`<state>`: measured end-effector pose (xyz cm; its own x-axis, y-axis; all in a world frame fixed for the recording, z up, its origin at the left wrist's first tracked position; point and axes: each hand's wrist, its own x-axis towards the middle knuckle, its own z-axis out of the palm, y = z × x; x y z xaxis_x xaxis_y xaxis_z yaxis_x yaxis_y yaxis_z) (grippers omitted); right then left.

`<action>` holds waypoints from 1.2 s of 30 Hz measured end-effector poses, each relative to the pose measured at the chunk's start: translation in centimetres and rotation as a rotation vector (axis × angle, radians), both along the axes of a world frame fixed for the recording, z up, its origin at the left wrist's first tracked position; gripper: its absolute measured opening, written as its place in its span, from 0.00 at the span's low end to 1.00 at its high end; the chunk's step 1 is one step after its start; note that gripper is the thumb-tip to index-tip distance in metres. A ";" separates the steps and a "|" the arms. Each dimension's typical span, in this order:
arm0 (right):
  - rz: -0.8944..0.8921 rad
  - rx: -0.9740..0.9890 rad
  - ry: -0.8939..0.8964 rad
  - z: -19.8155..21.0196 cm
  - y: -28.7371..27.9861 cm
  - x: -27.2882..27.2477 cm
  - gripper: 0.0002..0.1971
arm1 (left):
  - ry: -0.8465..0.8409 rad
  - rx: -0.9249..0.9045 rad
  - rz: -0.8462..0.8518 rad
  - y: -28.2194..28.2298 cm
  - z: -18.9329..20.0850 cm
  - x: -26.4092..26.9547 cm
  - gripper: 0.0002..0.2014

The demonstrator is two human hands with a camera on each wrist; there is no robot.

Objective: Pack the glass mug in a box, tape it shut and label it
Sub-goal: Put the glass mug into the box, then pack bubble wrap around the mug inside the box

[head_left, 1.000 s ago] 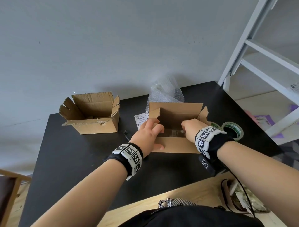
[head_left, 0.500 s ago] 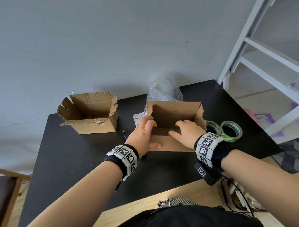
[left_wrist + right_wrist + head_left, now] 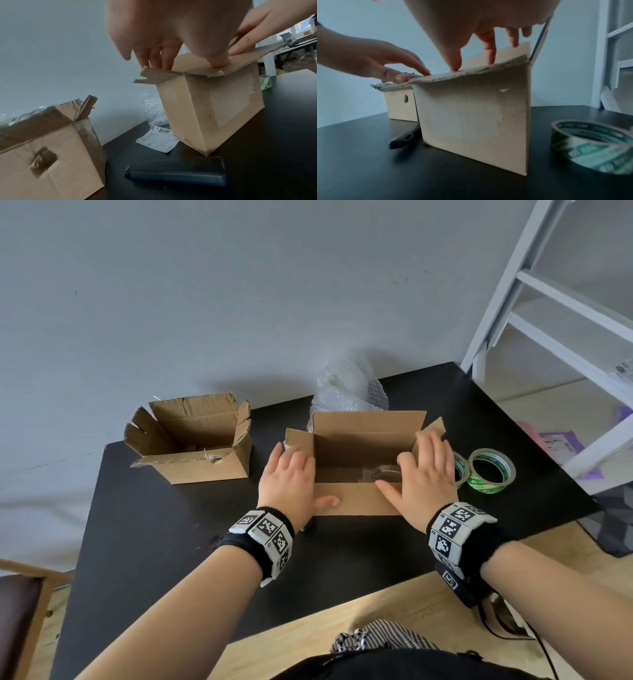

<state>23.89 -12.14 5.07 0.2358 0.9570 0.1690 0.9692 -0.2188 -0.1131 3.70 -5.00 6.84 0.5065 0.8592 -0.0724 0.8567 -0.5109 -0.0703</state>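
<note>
The small cardboard box [image 3: 356, 503] stands open in the middle of the black table [image 3: 164, 542]. Inside it, near the right end, the rim of the glass mug [image 3: 386, 470] shows. My left hand [image 3: 289, 475] lies flat over the box's left end, fingers [image 3: 154, 59] on the left side flap and thumb on the near flap. My right hand [image 3: 426, 470] lies flat over the right end, fingers touching the upright right flap and thumb [image 3: 453, 60] pressing the near flap. The far flap stands up. A printed label [image 3: 157, 140] lies left of the box.
A second, torn open box [image 3: 195, 446] stands at the back left. Bubble wrap [image 3: 349, 388] lies behind the small box. Two green tape rolls [image 3: 489, 470] sit to its right. A dark flat tool [image 3: 176, 171] lies by its near left corner. A white ladder frame [image 3: 548, 313] rises at right.
Both hands have come up out of the box and spread apart onto its end flaps. The mug now lies in the box, free of my hands.
</note>
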 end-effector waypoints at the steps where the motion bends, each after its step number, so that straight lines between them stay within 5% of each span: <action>1: -0.047 -0.053 0.014 -0.1 -0.2 -0.1 0.30 | -0.020 -0.036 0.013 0.0 -0.1 0.2 0.43; 5: -0.191 -0.225 0.159 -0.9 -0.4 0.5 0.46 | -0.094 -0.268 0.086 -0.1 -0.5 0.8 0.44; 11: -0.174 -0.314 0.218 -1.1 -0.2 1.0 0.43 | -0.026 -0.356 0.058 -0.2 -0.4 0.5 0.29; 18: -0.097 -0.312 0.243 -0.7 -0.2 0.7 0.45 | 0.097 -0.347 0.105 -0.4 0.7 0.1 0.33; 23: -0.098 -0.385 0.290 1.2 0.1 0.4 0.40 | 0.060 -0.349 0.084 -0.1 1.7 -0.8 0.30; 29: -0.099 -0.230 0.393 7.3 2.5 0.2 0.30 | -0.088 -0.222 0.040 2.7 5.4 -0.7 0.29; 36: 0.088 -0.284 0.320 12.7 7.3 -1.0 0.21 | -0.190 -0.273 -0.029 6.9 10.2 -0.3 0.24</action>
<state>22.91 -4.85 17.74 0.1485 0.9738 -0.1723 0.9115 -0.2023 -0.3580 3.40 1.93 16.99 0.5567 0.8064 -0.1996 0.8264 -0.5130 0.2321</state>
